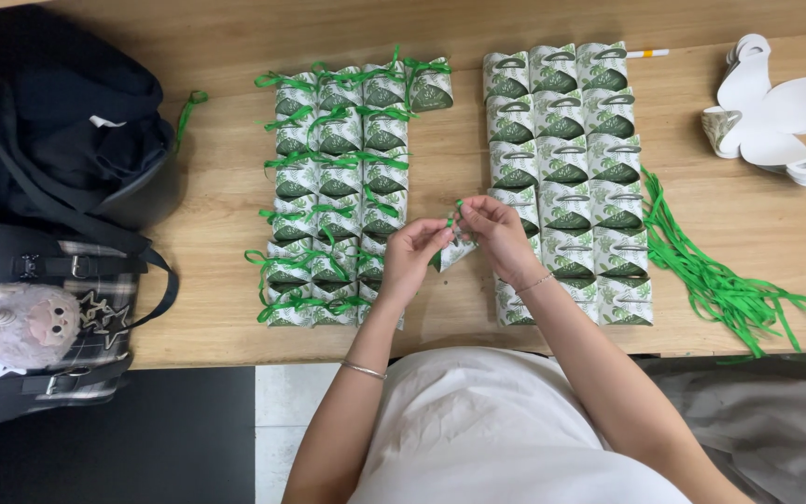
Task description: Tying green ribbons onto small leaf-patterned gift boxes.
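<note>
My left hand (411,257) and my right hand (493,235) meet above the wooden table (216,280), both pinching a short green ribbon (455,212) at the top of one small green-and-white paper box (454,252). To the left lies a block of several such boxes with green ribbons tied on them (338,187). To the right lies a block of several boxes without ribbons (566,159), partly hidden under my right wrist.
A loose bundle of green ribbons (711,275) lies at the right. Flat white box blanks (776,112) are stacked at the far right, with a pen (647,53) behind the boxes. Dark bags (58,131) and a plush charm (25,322) sit at the left.
</note>
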